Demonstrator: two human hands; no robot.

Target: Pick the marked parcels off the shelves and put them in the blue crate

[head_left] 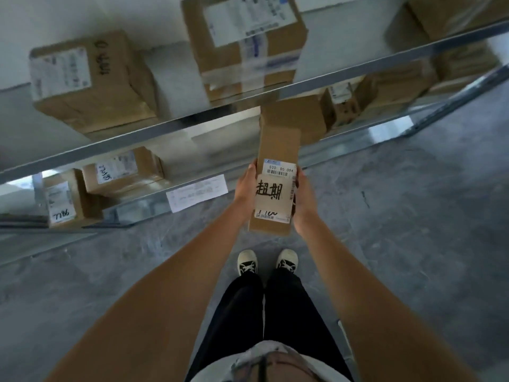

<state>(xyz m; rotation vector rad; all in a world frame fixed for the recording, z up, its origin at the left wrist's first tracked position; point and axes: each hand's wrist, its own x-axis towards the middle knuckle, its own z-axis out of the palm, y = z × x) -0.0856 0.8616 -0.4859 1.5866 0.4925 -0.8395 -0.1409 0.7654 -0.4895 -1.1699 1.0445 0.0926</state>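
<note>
- The long, narrow brown cardboard parcel (276, 172) is a flat-sided rectangular box with matte faces and crisp edges. It is held clear of the shelves, above the floor, in front of the person.
- A white printed label (278, 188) covers the near half of its upper face. Readable print: "530 D5 094" above a barcode. Two large handwritten black characters, "超期", cross the label.
- The left hand (246, 188) grips the parcel's left long edge, thumb on top, palm against the side.
- The right hand (303, 198) grips the right long edge, fingers curled under it. Both forearms are extended forward.
- The grey metal shelving (170, 125) has smooth, reflective rails and pale boards.
- The squat brown cardboard box at far left (91, 81) carries a white label and black handwriting, too blurred to read.
- A small brown box on the lower shelf (62, 201) shows handwritten digits resembling "7786", seen upside down.
- A loose white paper slip (197, 193) lies on the lower shelf edge.
- The floor (413, 216) is mottled grey concrete.
</note>
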